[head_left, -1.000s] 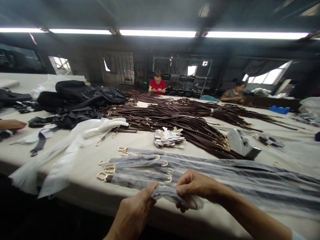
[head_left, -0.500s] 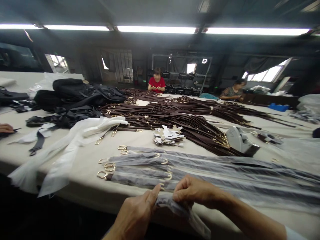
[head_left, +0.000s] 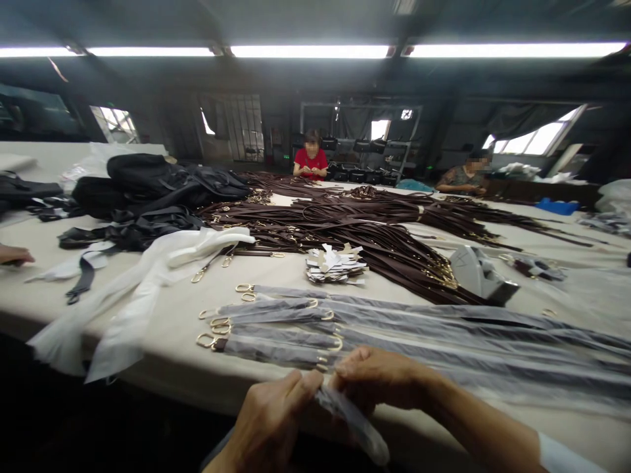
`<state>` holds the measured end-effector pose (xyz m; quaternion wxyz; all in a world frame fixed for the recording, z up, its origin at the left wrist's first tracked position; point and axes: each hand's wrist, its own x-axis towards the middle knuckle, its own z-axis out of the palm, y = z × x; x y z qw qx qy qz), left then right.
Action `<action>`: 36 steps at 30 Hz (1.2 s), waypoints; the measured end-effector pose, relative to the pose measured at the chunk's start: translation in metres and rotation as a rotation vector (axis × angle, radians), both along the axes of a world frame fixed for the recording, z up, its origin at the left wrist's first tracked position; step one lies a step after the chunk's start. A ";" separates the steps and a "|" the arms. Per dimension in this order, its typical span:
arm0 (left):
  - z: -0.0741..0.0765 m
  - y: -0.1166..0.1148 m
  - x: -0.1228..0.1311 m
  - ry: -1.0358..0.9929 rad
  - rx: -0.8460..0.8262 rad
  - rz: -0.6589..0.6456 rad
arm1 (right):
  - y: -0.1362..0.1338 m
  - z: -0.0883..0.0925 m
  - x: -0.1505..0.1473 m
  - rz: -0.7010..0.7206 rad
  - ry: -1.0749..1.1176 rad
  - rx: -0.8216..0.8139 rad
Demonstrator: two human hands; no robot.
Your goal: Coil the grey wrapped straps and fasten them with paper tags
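Note:
My left hand [head_left: 271, 420] and my right hand [head_left: 374, 381] meet at the near edge of the long table [head_left: 167, 328]. Both pinch the end of a strap in a thin clear plastic sleeve [head_left: 352, 424], whose loose tail hangs down over the edge. Just beyond my fingers lie several more sleeved straps with gold rings [head_left: 276, 328], side by side and running off to the right.
A stack of small paper tags [head_left: 335, 264] sits mid-table. Behind it spreads a big pile of brown straps [head_left: 365, 230]; black bags [head_left: 148, 184] and white plastic sleeves [head_left: 148, 282] lie left. Another person's hand [head_left: 14, 255] rests at far left. Two people sit at the far end.
My hands drew closer to me along the table edge. The sleeve's loose end, bunched under my right hand before, now dangles below the edge.

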<state>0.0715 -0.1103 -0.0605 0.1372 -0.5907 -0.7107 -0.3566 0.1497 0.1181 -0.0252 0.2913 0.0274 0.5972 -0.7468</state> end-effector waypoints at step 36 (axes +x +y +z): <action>0.014 0.024 -0.008 -0.192 0.120 0.003 | -0.031 0.026 0.023 -0.272 0.061 -0.416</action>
